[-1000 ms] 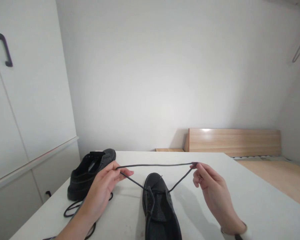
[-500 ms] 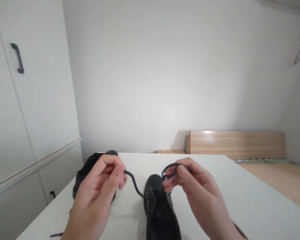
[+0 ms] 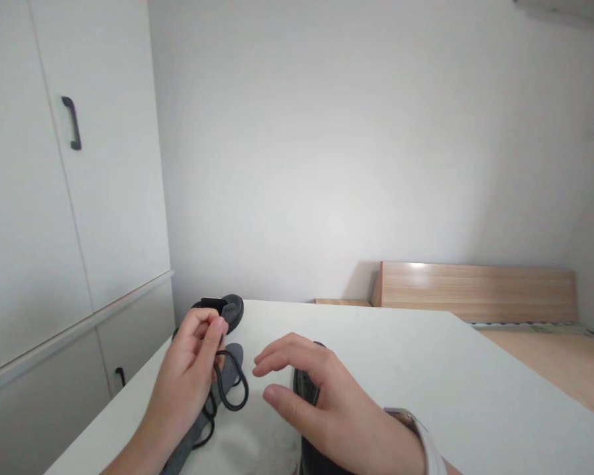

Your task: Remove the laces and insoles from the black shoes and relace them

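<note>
Between the thumb and fingers of my left hand a black shoelace is pinched, its loops hanging down over a long grey piece that looks like an insole. My right hand holds nothing; its thumb and fingers are apart, pointing left toward the lace. Below and behind that hand stands a black shoe, mostly covered by it. Whether the lace still runs to this shoe cannot be seen. Another black shoe lies beyond my left hand, partly hidden by it.
The white table reaches toward the back wall. On the left stands a white cabinet with dark handles. A wooden headboard and a bed base are at the right. A watch is on my right wrist.
My right hand has let go of the lace, opened, and moved left over the shoe. The lace now hangs in loops from my left hand. The view has shifted slightly left.
</note>
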`<state>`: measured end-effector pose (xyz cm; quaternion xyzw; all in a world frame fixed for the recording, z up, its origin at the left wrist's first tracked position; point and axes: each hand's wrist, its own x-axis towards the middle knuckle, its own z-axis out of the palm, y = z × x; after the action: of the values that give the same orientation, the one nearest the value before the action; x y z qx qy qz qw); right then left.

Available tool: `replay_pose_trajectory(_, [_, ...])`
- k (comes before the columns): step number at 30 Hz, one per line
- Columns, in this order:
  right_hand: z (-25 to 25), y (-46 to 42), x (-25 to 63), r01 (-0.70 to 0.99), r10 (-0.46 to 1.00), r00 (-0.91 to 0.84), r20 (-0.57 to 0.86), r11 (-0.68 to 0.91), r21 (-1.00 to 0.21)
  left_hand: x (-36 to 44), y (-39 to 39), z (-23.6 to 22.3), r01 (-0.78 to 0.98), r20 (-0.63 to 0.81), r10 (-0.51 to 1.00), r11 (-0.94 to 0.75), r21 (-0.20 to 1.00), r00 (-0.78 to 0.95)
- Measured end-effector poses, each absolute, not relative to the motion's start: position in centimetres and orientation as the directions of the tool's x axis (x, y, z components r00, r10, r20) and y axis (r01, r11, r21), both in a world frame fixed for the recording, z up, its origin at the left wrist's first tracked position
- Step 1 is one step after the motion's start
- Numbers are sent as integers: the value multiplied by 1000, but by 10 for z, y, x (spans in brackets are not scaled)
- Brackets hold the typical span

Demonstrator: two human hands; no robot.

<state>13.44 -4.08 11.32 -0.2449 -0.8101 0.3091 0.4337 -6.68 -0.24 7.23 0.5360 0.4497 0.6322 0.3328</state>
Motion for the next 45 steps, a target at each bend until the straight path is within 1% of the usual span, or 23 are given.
replay_pose_trajectory(3, [108,-42,153,301,727,-496,476,658,-691,-86,4,59,113,331,923,-314,943,-198])
replay_pose_trajectory(6, [99,-42,175,464,767,-509,390,626,-627,-101,10,35,321,296,955,-272,907,-27])
replay_pose_trajectory(7, [95,-42,182,519,780,-504,371,617,-592,-105,11,27,436,305,952,-288,853,32])
replay_pose_trajectory(8, [92,-42,188,573,793,-495,355,605,-552,-108,11,21,561,333,940,-315,765,74])
replay_pose_trajectory(10, [86,-43,197,675,821,-469,325,571,-468,-108,9,14,772,439,893,-350,531,103])
replay_pose_trajectory(11, [83,-42,200,720,837,-456,301,546,-428,-105,7,14,830,505,857,-356,429,106])
replay_pose_trajectory(12, [81,-42,200,761,853,-448,267,521,-388,-99,4,16,854,561,820,-371,365,117])
replay_pose_trajectory(13, [79,-41,200,799,868,-442,226,495,-341,-90,0,20,848,593,793,-404,344,137])
replay_pose_trajectory(15, [76,-38,194,864,888,-434,150,458,-208,-64,-10,31,762,563,792,-511,398,238])
replay_pose_trajectory(17, [74,-32,185,898,895,-435,100,439,-13,-34,-19,43,650,426,804,-589,480,414])
replay_pose_trajectory(19, [71,-27,175,892,895,-440,72,427,152,-8,-24,51,595,298,784,-611,521,544])
replay_pose_trajectory(21, [68,-23,168,875,892,-449,51,427,229,10,-23,55,585,223,765,-616,527,605])
replay_pose_trajectory(23, [66,-23,165,871,891,-451,53,427,244,18,-19,55,594,217,767,-615,519,604])
replay_pose_trajectory(26, [65,-26,169,880,893,-443,81,417,227,21,-12,46,578,274,776,-613,538,568])
replay_pose_trajectory(28, [65,-27,176,895,891,-437,121,418,155,22,-7,36,530,330,782,-608,592,528])
replay_pose_trajectory(30, [65,-25,185,911,893,-411,183,410,47,25,-4,23,467,398,800,-590,658,449])
replay_pose_trajectory(34, [58,-9,199,926,900,-296,318,352,-134,30,0,-1,342,467,839,-542,768,280])
replay_pose_trajectory(36, [55,-2,202,929,902,-256,348,329,-171,31,0,-8,286,477,851,-524,802,220])
replay_pose_trajectory(39, [58,-3,202,925,874,-231,428,333,-181,29,0,-13,258,524,825,-564,785,210])
replay_pose_trajectory(41, [64,-11,201,901,812,-282,511,406,-149,29,1,-14,275,543,805,-593,757,241])
replay_pose_trajectory(42, [67,-16,200,877,785,-335,522,462,-132,29,1,-14,280,544,801,-598,751,252])
replay_pose_trajectory(43, [70,-20,198,843,768,-410,492,525,-116,29,2,-16,279,544,800,-599,751,252])
replay_pose_trajectory(45, [71,-25,192,780,760,-578,297,621,-73,30,2,-19,258,543,806,-590,765,235])
